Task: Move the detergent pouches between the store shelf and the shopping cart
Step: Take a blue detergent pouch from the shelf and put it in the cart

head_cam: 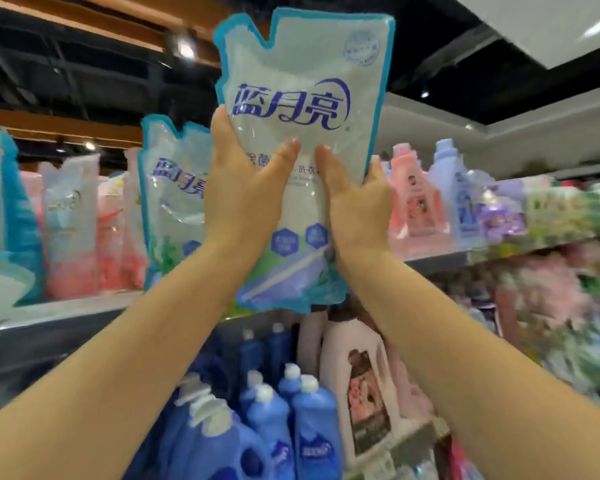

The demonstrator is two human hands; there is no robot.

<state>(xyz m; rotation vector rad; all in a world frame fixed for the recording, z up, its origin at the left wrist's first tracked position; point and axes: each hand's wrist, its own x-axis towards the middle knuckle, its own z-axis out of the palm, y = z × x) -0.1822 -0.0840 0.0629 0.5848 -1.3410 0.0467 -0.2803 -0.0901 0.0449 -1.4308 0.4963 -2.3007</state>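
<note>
Both hands grip one pale blue-and-white plastic detergent pouch with a turquoise border [302, 81], held upright and raised. The left hand [246, 188] clasps its left edge and the right hand [357, 202] its right edge, each with the thumb pressed on the front face and the fingers wrapped behind. Below the pouch stand blue squeeze bottles with white caps [312, 427] and a pale pink jug [357, 386]. Behind and left of the pouch, a matching second pouch [175, 202] stands on the grey top shelf [66, 313]. Right of the pouch, pink and lilac bottles [416, 199] line the same shelf.
</note>
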